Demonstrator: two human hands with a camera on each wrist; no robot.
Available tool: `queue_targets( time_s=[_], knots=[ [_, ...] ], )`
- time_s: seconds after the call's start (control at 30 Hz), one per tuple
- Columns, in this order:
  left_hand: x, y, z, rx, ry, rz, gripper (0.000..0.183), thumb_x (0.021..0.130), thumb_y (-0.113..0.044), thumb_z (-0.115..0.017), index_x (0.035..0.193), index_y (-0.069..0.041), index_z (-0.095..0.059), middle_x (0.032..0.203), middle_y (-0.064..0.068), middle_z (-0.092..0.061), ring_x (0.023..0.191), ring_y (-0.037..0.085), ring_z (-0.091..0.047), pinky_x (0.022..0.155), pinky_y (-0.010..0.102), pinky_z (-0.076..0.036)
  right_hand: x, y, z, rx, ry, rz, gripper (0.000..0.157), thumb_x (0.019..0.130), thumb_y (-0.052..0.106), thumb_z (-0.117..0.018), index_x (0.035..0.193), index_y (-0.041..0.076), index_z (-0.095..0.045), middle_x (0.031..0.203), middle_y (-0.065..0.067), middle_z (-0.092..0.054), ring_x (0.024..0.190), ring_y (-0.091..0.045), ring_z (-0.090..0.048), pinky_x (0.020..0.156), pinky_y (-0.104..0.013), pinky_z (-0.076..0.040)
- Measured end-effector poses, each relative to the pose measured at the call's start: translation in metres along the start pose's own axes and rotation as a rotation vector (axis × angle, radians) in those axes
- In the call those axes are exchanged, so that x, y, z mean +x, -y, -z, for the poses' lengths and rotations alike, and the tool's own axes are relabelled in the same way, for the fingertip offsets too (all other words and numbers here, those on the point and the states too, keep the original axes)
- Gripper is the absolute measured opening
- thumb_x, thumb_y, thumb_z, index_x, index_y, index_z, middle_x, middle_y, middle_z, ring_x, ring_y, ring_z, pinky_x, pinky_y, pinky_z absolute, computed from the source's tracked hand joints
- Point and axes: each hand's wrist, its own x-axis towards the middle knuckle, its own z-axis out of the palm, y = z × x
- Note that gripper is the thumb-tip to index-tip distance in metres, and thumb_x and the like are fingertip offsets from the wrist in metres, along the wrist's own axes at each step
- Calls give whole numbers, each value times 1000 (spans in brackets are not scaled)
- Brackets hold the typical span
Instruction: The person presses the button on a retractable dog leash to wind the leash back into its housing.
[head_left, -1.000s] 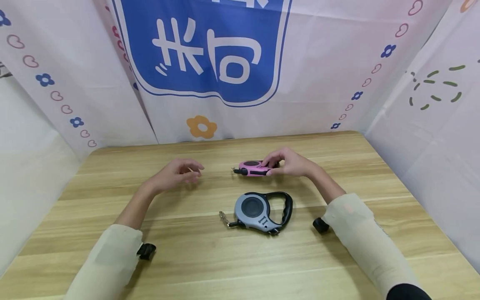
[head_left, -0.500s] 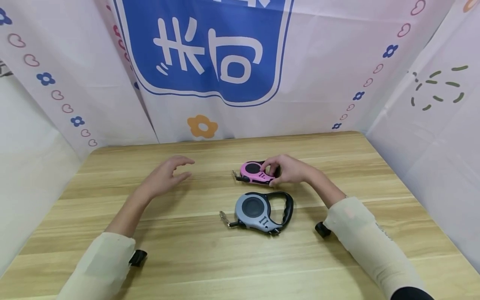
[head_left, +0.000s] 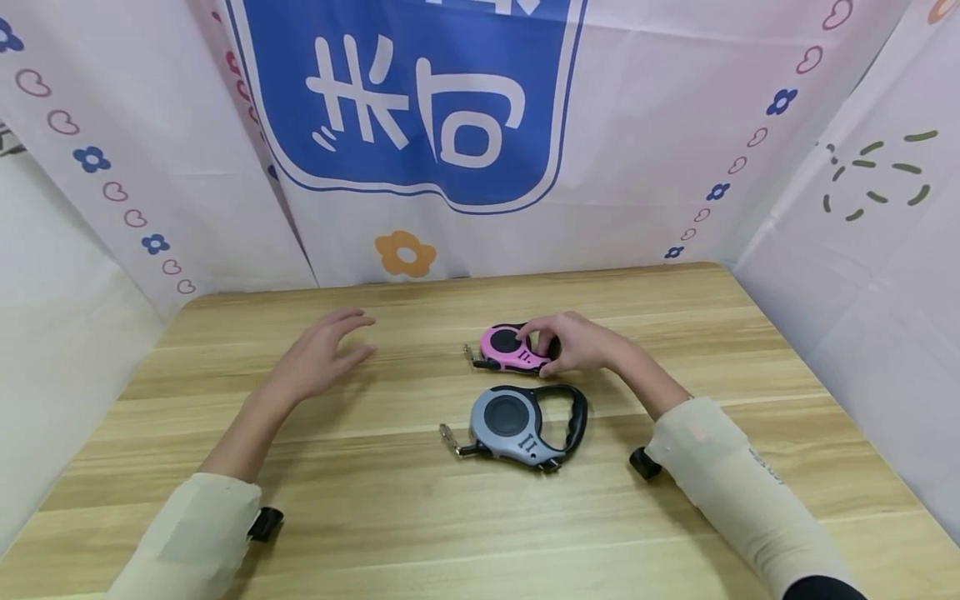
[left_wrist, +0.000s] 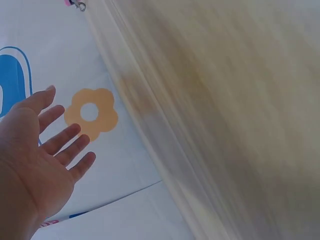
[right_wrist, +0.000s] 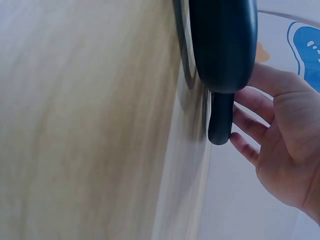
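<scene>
In the head view a small pink retractable dog leash (head_left: 501, 342) lies flat on the table, its metal clip toward the left. My right hand (head_left: 576, 340) holds it at the handle end, fingers curled over the top and thumb at the near side. Nearer to me lies a larger grey retractable dog leash (head_left: 504, 421) with a black loop handle. In the right wrist view that black handle (right_wrist: 225, 45) partly covers my right hand (right_wrist: 285, 125). My left hand (head_left: 318, 354) hovers over the table at the left, fingers spread, holding nothing; the left wrist view shows its palm (left_wrist: 42, 175).
A wood-grain table (head_left: 420, 533) lies beneath both hands. At its far edge hangs a white cloth backdrop (head_left: 622, 150) with a blue emblem and an orange flower (head_left: 390, 258). White cloth panels also close in the left and right sides.
The pink leash has gone from tilted to lying flat, a little nearer to me, with my right hand still on it. My left hand has drawn back to the left and its fingers have spread.
</scene>
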Motion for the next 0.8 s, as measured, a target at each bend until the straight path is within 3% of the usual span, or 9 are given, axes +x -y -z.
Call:
queue_targets(
  time_s=[0.57,0.7,0.8],
  knots=[
    [-7,7,7,44,1,-13,43,96,-7,-72,135,7,-60,151,37,-42,138,57,-39,113,71,-31,-2,0,2,-44,3,-11,64,83,6,-87,141,7,-61,105,-6,-73,105,-26,-68,99,-48,-53],
    [-8,9,8,50,-4,-25,44,95,-8,-73,134,8,-60,149,39,-41,137,59,-39,112,72,-31,-5,-3,3,-20,-42,37,59,82,4,-87,136,5,-63,104,-6,-74,103,-28,-68,96,-50,-53],
    [-9,12,9,65,-19,-40,44,95,-8,-74,133,8,-61,148,39,-42,136,59,-40,111,72,-33,-11,-8,6,6,-129,59,52,85,5,-84,133,3,-66,105,-8,-74,106,-31,-67,100,-54,-50]
  ],
)
